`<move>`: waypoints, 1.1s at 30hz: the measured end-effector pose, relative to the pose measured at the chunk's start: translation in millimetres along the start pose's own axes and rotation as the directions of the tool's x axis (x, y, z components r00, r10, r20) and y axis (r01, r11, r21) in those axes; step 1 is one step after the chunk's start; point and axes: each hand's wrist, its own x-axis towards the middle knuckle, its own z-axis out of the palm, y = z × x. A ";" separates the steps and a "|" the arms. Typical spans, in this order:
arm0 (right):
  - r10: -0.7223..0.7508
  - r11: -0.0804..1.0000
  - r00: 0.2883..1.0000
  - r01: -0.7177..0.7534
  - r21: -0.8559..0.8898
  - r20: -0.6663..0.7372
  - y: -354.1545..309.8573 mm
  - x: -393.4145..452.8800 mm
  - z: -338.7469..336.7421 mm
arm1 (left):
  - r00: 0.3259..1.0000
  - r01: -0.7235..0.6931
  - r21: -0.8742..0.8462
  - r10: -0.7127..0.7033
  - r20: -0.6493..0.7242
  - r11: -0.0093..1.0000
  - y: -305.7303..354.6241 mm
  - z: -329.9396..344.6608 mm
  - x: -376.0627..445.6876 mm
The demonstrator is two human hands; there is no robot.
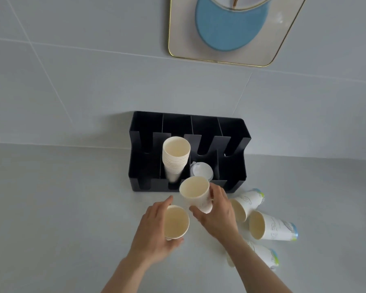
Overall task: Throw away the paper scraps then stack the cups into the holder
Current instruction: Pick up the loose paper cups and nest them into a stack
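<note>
One cup (176, 222) is gripped in the left hand (156, 227), another cup (197, 194) in the right hand (218, 214), mouths upward for nesting onto the stack (175, 157) in the holder (230, 166) at the desk's (72, 208) far edge.

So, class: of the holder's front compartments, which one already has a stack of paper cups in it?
The second compartment from the left of the black holder has the cup stack. Its right neighbour holds only white lids; the outer ones look empty.

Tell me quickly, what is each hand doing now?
Left hand: closed around a paper cup.
Right hand: closed around another cup, near the holder.
</note>
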 end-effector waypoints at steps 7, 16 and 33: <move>-0.046 0.973 0.999 0.046 0.228 -0.006 -22.2 -9.1 -34.5 | 0.987 0.137 -0.172 -0.149 -0.059 0.976 12.4 22.5 -3.9; -0.087 0.918 0.992 0.043 0.393 0.095 -37.9 -44.7 -29.5 | 0.984 0.154 -0.192 -0.167 -0.055 0.969 12.2 32.1 -5.3; -0.078 0.993 0.967 0.054 0.102 0.244 1.7 -54.9 10.9 | 0.989 0.128 -0.234 -0.142 -0.044 0.964 -0.2 19.7 -15.5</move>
